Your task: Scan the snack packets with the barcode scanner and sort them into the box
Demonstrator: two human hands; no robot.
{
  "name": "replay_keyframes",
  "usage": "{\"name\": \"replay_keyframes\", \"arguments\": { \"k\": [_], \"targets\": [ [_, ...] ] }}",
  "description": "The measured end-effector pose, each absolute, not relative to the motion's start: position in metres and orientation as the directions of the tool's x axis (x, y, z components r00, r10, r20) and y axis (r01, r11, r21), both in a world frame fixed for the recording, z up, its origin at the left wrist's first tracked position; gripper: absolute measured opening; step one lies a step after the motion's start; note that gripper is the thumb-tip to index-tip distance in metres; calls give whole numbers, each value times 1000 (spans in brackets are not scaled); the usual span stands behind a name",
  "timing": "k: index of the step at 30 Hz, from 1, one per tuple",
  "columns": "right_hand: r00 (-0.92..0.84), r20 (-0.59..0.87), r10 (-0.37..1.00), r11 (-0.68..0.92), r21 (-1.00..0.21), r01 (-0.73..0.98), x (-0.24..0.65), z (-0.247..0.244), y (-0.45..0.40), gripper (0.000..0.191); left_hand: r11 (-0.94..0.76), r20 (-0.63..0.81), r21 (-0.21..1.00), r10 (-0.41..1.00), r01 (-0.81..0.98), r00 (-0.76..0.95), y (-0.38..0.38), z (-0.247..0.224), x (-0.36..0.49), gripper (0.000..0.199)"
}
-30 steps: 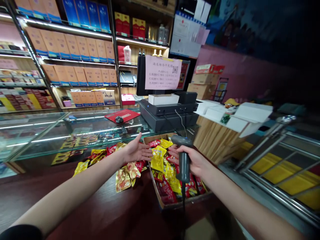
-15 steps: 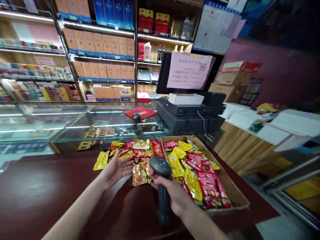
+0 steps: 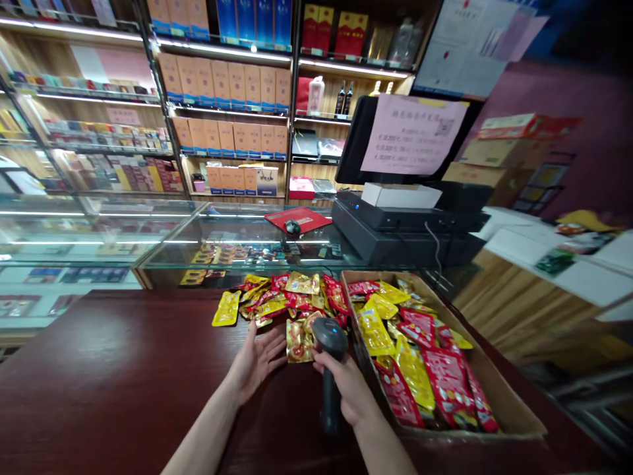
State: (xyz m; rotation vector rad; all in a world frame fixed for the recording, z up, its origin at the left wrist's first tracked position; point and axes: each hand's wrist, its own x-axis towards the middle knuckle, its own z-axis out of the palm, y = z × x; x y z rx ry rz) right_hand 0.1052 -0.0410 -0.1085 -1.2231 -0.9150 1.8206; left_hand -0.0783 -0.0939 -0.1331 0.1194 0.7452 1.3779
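Note:
My right hand (image 3: 346,389) is wrapped round the handle of a black barcode scanner (image 3: 330,338), held upright over the dark red-brown table. Palm up and fingers spread, my left hand (image 3: 260,359) holds nothing. Its fingertips are close to a gold snack packet (image 3: 298,341), which lies partly behind the scanner's head. Behind both hands a loose pile of red, yellow and gold snack packets (image 3: 297,300) spreads over the table, with one yellow packet (image 3: 226,309) at its left end. To the right, a cardboard box (image 3: 514,422) holds several red and yellow packets (image 3: 418,373).
A glass display counter (image 3: 237,227) borders the table's far side, with a mouse (image 3: 292,227) on a red mat (image 3: 311,218). The monitor (image 3: 353,145) stands on a black cash drawer (image 3: 405,241). Lit shelves (image 3: 227,115) of boxed goods line the back; white boxes (image 3: 524,241) stand right.
The view has shifted, so the scene sits further right. My left hand has drawn back towards me, away from the pile. My right hand keeps hold of the scanner.

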Motion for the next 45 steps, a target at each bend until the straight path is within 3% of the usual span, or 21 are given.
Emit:
{"name": "replay_keyframes", "arguments": {
  "k": [6,10,13,17,21,27,32,35,38,45],
  "targets": [
    [-285,-367,886,-414,-902,-124,101,-111,-45,30,285,-372,499,923,-819,95,-100,-139,-90,83],
    [-318,-320,892,-369,-923,-108,95,-102,-53,24,297,-330,613,938,-732,104,-103,-142,-94,69],
    [-383,-329,863,-385,-920,-77,92,-101,-55,20,248,-307,775,952,-582,-3,-102,-149,-88,58],
    [-452,-364,814,-434,-899,-57,91,-108,-50,19,190,-273,936,923,-297,-269,-92,-152,-77,65],
    [-530,-402,746,-575,-791,-210,89,-113,-45,24,51,-58,998,895,-29,-442,-82,-145,-67,55],
    [-613,-411,675,-677,-677,-291,91,-107,-38,23,-47,-53,975,902,-219,-428,-73,-139,-54,69],
    [-537,-334,775,-534,-799,-275,98,-94,-24,24,14,-78,975,956,-223,-284,-62,-132,-71,39],
    [-481,-255,839,-382,-905,-188,101,-80,-19,28,125,-194,943,960,-309,-202,-53,-127,-84,42],
    [-542,-218,812,-311,-947,-85,103,-67,-23,34,194,-282,914,936,-357,-213,-44,-120,-94,50],
    [-563,-256,786,-259,-963,76,97,-72,-55,25,181,-279,935,906,-306,-318,-28,-92,-107,42]
  ]
}}
